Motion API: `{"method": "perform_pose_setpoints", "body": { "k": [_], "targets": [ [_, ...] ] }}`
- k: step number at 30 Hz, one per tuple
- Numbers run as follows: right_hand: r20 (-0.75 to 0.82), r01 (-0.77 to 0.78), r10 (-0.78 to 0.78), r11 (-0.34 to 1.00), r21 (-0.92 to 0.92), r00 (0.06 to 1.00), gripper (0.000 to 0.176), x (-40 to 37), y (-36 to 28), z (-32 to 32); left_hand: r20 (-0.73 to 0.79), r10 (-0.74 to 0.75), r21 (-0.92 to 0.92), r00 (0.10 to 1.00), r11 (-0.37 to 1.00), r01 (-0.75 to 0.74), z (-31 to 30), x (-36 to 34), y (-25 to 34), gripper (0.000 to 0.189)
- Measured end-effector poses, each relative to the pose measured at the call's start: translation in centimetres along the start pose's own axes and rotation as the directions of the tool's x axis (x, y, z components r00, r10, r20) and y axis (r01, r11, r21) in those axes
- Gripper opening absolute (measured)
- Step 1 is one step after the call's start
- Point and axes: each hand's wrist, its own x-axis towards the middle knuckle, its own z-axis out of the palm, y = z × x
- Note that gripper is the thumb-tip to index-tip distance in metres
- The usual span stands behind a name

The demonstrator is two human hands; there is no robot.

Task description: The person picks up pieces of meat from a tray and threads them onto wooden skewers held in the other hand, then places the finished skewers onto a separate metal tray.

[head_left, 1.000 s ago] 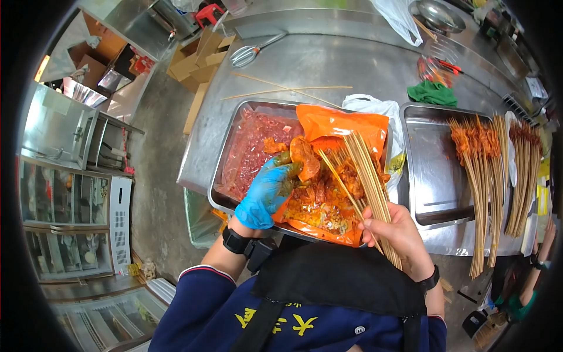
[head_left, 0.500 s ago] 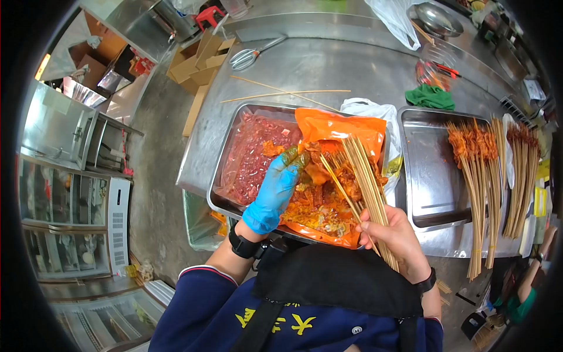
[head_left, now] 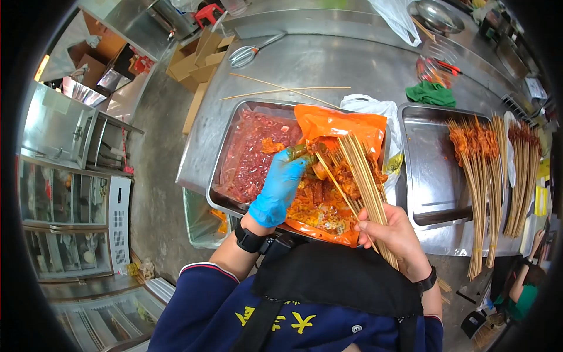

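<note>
My left hand (head_left: 284,186), in a blue glove with stained fingertips, pinches a piece of orange marinated meat (head_left: 316,150) at the tip of a skewer. Bare, my right hand (head_left: 387,233) grips a bundle of wooden skewers (head_left: 365,182), whose upper ends carry orange meat; one skewer slants apart from the bundle toward the gloved fingers. Both hands are over an opened orange bag (head_left: 343,125) of marinated meat in a metal tray (head_left: 212,198). Dark red raw meat (head_left: 249,155) in clear plastic fills the tray's left side.
A second tray (head_left: 434,176) at right bears finished meat skewers (head_left: 476,176). Beyond are scissors (head_left: 245,56), two loose skewers (head_left: 287,91), a green cloth (head_left: 431,94) and a white plastic bag (head_left: 375,108). Someone in green (head_left: 525,293) is at far right.
My left hand has shifted slightly right, and its fingers are now closed together at the skewer's tip. My right hand has stayed nearly still with the bundle.
</note>
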Motion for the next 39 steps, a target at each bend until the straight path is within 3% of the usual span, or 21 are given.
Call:
{"method": "perform_pose_setpoints", "body": {
  "k": [6,12,14,15,19,21,25,28,36,39],
  "targets": [
    [-0.016,-0.006,0.006,1.000,-0.013,1.000,0.011,-0.1,-0.2,0.1,0.109,0.021,-0.025,0.994,1.000,-0.018,0.8,-0.5,1.0,0.028],
    [-0.019,-0.010,0.010,1.000,-0.025,1.000,0.012,0.0,-0.1,0.2,-0.012,0.061,-0.086,0.998,0.994,-0.062,1.1,-0.3,1.1,0.026],
    [-0.024,-0.009,0.009,1.000,-0.026,1.000,0.011,-0.1,-0.1,0.3,-0.089,0.215,-0.107,0.972,0.969,-0.224,0.3,0.2,0.8,0.026],
    [-0.023,-0.005,0.004,1.000,-0.029,1.000,0.011,-0.2,-0.1,0.3,-0.051,0.237,-0.066,0.970,0.969,-0.240,-0.2,0.7,0.8,0.025],
    [-0.042,0.009,-0.009,1.000,-0.002,0.999,0.011,-0.2,0.0,0.0,-0.008,0.209,-0.006,0.978,0.978,-0.209,-1.1,0.6,2.0,0.024],
    [-0.029,0.007,-0.007,1.000,0.005,1.000,0.011,-0.2,0.0,0.1,-0.095,0.143,-0.106,0.985,0.983,-0.153,-0.7,0.3,2.3,0.024],
    [-0.007,0.005,-0.005,1.000,0.009,1.000,0.011,-0.2,-0.1,0.0,-0.094,0.198,-0.119,0.976,0.971,-0.209,-0.3,0.2,1.9,0.027],
    [-0.006,-0.001,0.001,1.000,0.002,1.000,0.012,-0.1,0.1,-0.1,-0.021,0.104,-0.065,0.994,0.992,-0.105,0.0,0.1,2.3,0.027],
    [-0.005,-0.002,0.002,0.999,-0.037,1.000,0.011,0.0,0.0,0.1,-0.155,0.102,-0.062,0.983,0.992,-0.113,0.6,0.6,2.4,0.025],
    [-0.011,0.009,-0.010,1.000,-0.030,1.000,0.011,0.0,0.2,0.0,-0.142,0.115,-0.072,0.983,0.989,-0.127,0.3,0.7,2.1,0.025]
  ]
}}
